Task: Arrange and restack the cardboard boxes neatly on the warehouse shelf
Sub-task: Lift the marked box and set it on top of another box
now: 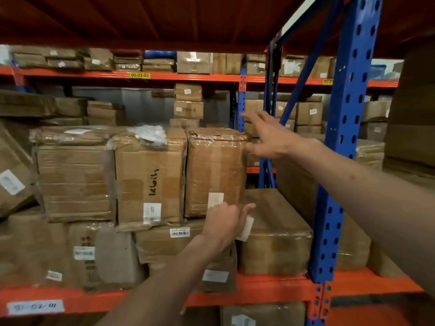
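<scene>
A tall taped cardboard box (215, 170) stands at the right end of the upper row, next to a box marked "lebih" (150, 180) and a wider box (75, 182). My left hand (226, 222) rests against the tall box's lower front edge, fingers curled, thumb out, holding nothing that I can see. My right hand (268, 137) is spread open by the box's upper right corner, the thumb near or touching its side. Below the upper row lie larger boxes, one to the right (275, 234) under the tall box's right side.
A blue upright post (341, 161) with a diagonal brace stands just right of the boxes. The orange shelf beam (259, 290) runs along the front. A plastic-wrapped packet (150, 135) lies on top of the "lebih" box. More boxes fill the rack behind.
</scene>
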Motion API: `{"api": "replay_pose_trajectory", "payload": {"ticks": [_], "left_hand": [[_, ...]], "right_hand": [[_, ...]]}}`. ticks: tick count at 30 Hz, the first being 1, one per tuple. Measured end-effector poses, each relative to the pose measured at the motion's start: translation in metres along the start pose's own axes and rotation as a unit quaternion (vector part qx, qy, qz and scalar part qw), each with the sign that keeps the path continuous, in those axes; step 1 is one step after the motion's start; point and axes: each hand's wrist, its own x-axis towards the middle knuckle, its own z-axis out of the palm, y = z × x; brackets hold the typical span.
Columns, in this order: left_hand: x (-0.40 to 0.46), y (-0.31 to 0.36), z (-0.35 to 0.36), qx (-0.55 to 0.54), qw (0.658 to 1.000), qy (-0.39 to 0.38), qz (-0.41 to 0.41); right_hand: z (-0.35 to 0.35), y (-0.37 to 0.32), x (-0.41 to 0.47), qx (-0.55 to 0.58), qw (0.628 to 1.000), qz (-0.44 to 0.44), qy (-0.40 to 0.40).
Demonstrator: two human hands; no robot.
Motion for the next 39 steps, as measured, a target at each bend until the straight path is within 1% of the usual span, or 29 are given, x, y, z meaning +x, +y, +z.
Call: {"api": "replay_pose_trajectory", "payload": {"ticks": [3,5,6,8,10,12,14,17,18,20,22,24,25,26,28,30,31,32,33,34,35,36,37,38,39], "left_hand": [[-0.007,-0.008,-0.009,-0.008,0.998,-0.012,-0.054],[-0.013,-0.014,-0.007,-0.035,0.990,-0.008,-0.135],[-0.015,-0.017,-0.006,-0.070,0.980,-0.007,-0.188],[-0.017,-0.026,-0.008,-0.176,0.944,-0.005,-0.279],[-0.015,-0.036,-0.013,-0.275,0.902,0.001,-0.334],[-0.011,-0.041,-0.017,-0.347,0.859,0.009,-0.377],[-0.007,-0.040,-0.015,-0.408,0.820,0.018,-0.401],[0.006,-0.042,0.009,-0.495,0.760,0.061,-0.416],[0.005,-0.030,0.002,-0.508,0.750,0.071,-0.417],[0.002,-0.011,-0.012,-0.508,0.748,0.095,-0.417],[0.009,-0.006,-0.012,-0.507,0.741,0.114,-0.426],[0.019,-0.007,-0.014,-0.526,0.724,0.126,-0.427],[0.023,-0.007,-0.012,-0.525,0.726,0.127,-0.426],[0.026,-0.008,-0.010,-0.514,0.745,0.125,-0.407],[0.035,-0.013,0.003,-0.496,0.798,0.108,-0.327],[0.041,-0.017,0.009,-0.486,0.826,0.094,-0.269],[0.045,-0.017,0.011,-0.474,0.838,0.084,-0.255],[0.048,-0.017,0.013,-0.447,0.858,0.072,-0.243],[0.050,-0.015,0.015,-0.417,0.878,0.058,-0.226],[0.052,-0.012,0.018,-0.392,0.898,0.037,-0.198],[0.053,-0.007,0.022,-0.370,0.913,0.009,-0.173],[0.054,-0.003,0.025,-0.345,0.925,-0.018,-0.160],[0.055,0.000,0.028,-0.322,0.933,-0.036,-0.156],[0.057,0.003,0.029,-0.303,0.939,-0.044,-0.154],[0.060,0.002,0.027,-0.280,0.947,-0.057,-0.148]], "right_hand": [[-0.005,-0.049,0.017,-0.043,0.996,-0.072,-0.032],[0.013,-0.068,0.026,-0.090,0.989,-0.088,-0.072],[0.022,-0.073,0.028,-0.104,0.987,-0.083,-0.090],[0.037,-0.074,0.029,-0.119,0.987,-0.060,-0.088],[0.045,-0.070,0.028,-0.131,0.989,-0.043,-0.048],[0.049,-0.066,0.026,-0.133,0.990,-0.032,-0.017],[0.052,-0.060,0.024,-0.124,0.992,-0.010,-0.005],[0.048,-0.043,0.014,-0.092,0.995,0.032,0.004],[0.045,-0.036,0.010,-0.073,0.996,0.051,0.006],[0.043,-0.018,-0.001,-0.037,0.995,0.091,0.016],[0.043,-0.001,-0.010,-0.007,0.992,0.120,0.025],[0.042,0.016,-0.020,0.031,0.990,0.136,0.027],[0.041,0.024,-0.026,0.045,0.988,0.149,0.023],[0.041,0.033,-0.033,0.058,0.984,0.165,0.017],[0.047,0.051,-0.047,0.076,0.977,0.200,0.004],[0.052,0.061,-0.060,0.079,0.972,0.220,-0.003],[0.053,0.066,-0.065,0.070,0.969,0.235,-0.011],[0.051,0.071,-0.070,0.050,0.965,0.257,-0.032],[0.049,0.074,-0.075,0.015,0.957,0.284,-0.066],[0.047,0.077,-0.079,-0.042,0.945,0.307,-0.108],[0.045,0.077,-0.082,-0.118,0.930,0.316,-0.147],[0.047,0.078,-0.086,-0.197,0.915,0.312,-0.166],[0.050,0.080,-0.088,-0.260,0.906,0.292,-0.162],[0.054,0.085,-0.085,-0.293,0.909,0.255,-0.148],[0.058,0.091,-0.081,-0.295,0.919,0.213,-0.154]]}}
